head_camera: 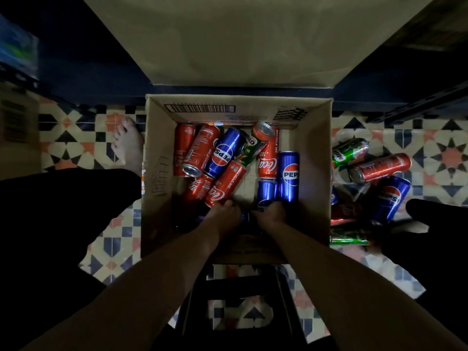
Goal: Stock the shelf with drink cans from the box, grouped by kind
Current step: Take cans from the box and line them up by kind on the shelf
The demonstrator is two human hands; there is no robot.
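Observation:
An open cardboard box point(157, 173) stands on the tiled floor, with several cans lying loose inside. Among them are red Coca-Cola cans point(224, 184), blue Pepsi cans point(288, 176) and a green Milo can point(249, 149). Both my hands reach into the box's near side. My left hand point(224, 215) curls over a dark blue can point(244, 217) lying across in shadow, its knuckles against a red can's end. My right hand point(271, 214) grips the near end of a blue Pepsi can point(266, 192). The beige shelf board point(240, 41) lies beyond the box.
Right of the box, loose cans lie on the floor: a Milo can point(350, 151), a red can point(379, 168), a Pepsi can point(391, 198) and another green can point(349, 240). A bare foot point(129, 145) rests left of the box. A black stool point(240, 295) stands below my arms.

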